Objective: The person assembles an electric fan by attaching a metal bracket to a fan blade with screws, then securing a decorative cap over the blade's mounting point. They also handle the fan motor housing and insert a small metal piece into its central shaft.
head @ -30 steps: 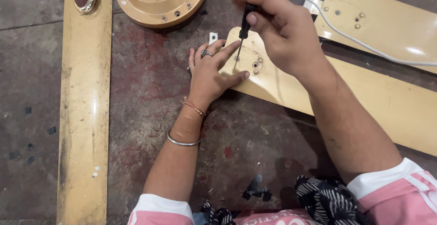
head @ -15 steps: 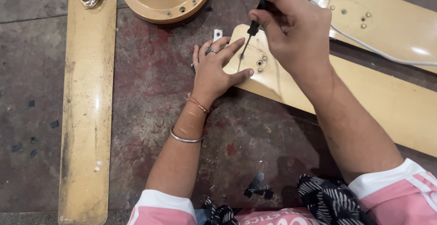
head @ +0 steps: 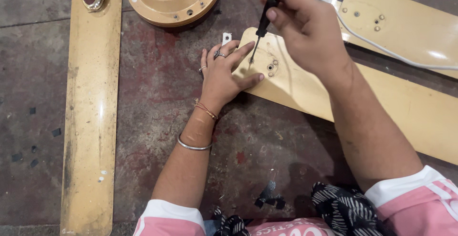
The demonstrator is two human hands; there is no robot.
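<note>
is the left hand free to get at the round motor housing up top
Probably not right away: the left hand lies flat, pressing the fan blade under the screwdriver. The floor toward the motor housing looks bare, so nothing else blocks it.

Both arms are bare below short pink sleeves with white cuffs; the right sleeve (head: pixel 420 202) carries white stripes. The left hand (head: pixel 222 76) wears rings on two fingers (head: pixel 219 53), a thin red-orange thread at the wrist and a plain silver bangle (head: pixel 193 146) further up the forearm.
</note>
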